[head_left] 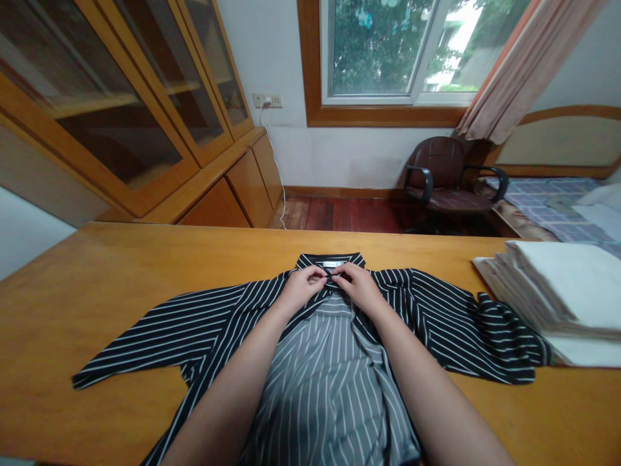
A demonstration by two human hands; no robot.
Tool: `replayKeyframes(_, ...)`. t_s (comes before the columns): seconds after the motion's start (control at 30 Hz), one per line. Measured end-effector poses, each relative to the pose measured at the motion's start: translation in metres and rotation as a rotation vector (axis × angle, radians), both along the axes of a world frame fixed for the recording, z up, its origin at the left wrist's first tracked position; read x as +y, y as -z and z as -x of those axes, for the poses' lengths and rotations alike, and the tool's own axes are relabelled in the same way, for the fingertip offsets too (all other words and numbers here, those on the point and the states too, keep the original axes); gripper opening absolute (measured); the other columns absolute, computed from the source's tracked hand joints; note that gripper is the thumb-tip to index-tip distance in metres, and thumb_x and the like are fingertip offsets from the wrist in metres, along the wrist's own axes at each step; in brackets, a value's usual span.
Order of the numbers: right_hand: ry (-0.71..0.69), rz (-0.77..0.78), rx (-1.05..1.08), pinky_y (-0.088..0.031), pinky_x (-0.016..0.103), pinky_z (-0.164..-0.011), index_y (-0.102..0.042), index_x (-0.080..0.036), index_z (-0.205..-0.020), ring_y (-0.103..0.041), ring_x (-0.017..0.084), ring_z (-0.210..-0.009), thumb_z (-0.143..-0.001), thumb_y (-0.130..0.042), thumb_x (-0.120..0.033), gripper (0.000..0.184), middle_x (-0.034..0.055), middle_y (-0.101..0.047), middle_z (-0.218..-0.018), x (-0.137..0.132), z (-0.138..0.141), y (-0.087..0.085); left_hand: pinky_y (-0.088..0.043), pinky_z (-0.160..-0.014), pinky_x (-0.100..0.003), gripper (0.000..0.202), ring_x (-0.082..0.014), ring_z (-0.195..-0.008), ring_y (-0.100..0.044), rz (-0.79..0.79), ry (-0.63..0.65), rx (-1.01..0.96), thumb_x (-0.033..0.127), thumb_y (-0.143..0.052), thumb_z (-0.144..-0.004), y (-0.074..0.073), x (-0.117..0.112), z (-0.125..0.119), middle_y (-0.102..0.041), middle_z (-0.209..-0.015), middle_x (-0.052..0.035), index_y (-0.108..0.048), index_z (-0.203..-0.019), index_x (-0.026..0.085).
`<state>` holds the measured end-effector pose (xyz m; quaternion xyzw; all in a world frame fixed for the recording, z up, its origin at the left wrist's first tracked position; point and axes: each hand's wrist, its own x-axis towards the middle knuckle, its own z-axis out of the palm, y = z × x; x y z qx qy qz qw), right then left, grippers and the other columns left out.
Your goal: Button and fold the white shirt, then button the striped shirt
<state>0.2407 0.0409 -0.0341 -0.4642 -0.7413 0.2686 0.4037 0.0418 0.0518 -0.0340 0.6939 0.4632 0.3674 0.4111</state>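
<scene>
A black shirt with white stripes [189, 329] lies spread on the wooden table, its collar at the far side and its front hanging apart so the greyer inside shows. Just below the collar label, my left hand [305, 285] pinches the left front edge. Close beside it, my right hand [356, 285] pinches the opposite edge, and the fingertips of both hands nearly meet. Whether a button sits between the fingers is too small to tell. Both sleeves stretch outward; the right one is bunched at its cuff.
A stack of folded white cloth or paper [567, 285] stands on the table [121, 259] at the right, touching the right cuff. Beyond are a glass-door cabinet [194, 162], a brown armchair [439, 171], a bed [557, 200] and a window with a pink curtain [528, 71].
</scene>
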Motion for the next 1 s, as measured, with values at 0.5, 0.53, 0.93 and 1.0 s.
replayKeyframes(0.5, -0.098, -0.012, 0.043, -0.048, 0.031, -0.083, -0.068, -0.021, -0.084, -0.064, 0.018, -0.087, -0.078, -0.061, -0.005, 0.018, 0.0020, -0.068, -0.088, 0.0031, -0.0053, 0.0030, -0.050, -0.086, -0.033, 0.017, -0.0190, -0.090, -0.062, -0.313, 0.017, 0.245, 0.005, -0.059, -0.080, -0.0027, -0.0050, -0.0047, -0.066, -0.090, -0.0014, -0.062, -0.088, 0.020)
replayKeyframes(0.53, -0.096, -0.010, 0.041, -0.048, 0.031, -0.082, -0.068, -0.021, -0.083, -0.064, 0.018, -0.087, -0.078, -0.060, -0.005, 0.019, 0.0018, -0.068, -0.088, 0.0026, -0.0050, 0.0023, -0.049, -0.085, -0.034, 0.016, -0.0195, -0.090, -0.061, -0.341, 0.019, 0.272, 0.005, -0.060, -0.081, -0.0023, -0.0052, -0.0050, -0.065, -0.089, -0.0016, -0.061, -0.088, 0.020)
replayKeyframes(0.93, -0.068, -0.003, 0.012, -0.049, 0.032, -0.085, -0.068, -0.022, -0.087, -0.065, 0.019, -0.089, -0.083, -0.067, -0.013, 0.010, 0.0024, -0.070, -0.090, 0.0013, -0.0038, -0.0009, -0.048, -0.082, -0.032, 0.011, -0.0191, -0.087, -0.061, -0.431, 0.019, 0.291, 0.009, -0.061, -0.086, -0.0009, -0.0035, -0.0046, -0.066, -0.088, -0.0015, -0.062, -0.088, 0.020)
replayKeyframes(1.0, -0.063, 0.001, 0.010, -0.049, 0.032, -0.085, -0.069, -0.022, -0.088, -0.065, 0.019, -0.089, -0.084, -0.067, -0.015, 0.008, 0.0025, -0.070, -0.090, 0.0020, -0.0043, 0.0005, -0.049, -0.082, -0.032, 0.011, -0.0190, -0.088, -0.062, -0.431, 0.034, 0.281, 0.010, -0.061, -0.086, -0.0013, -0.0030, -0.0039, -0.068, -0.089, -0.0020, -0.065, -0.090, 0.020)
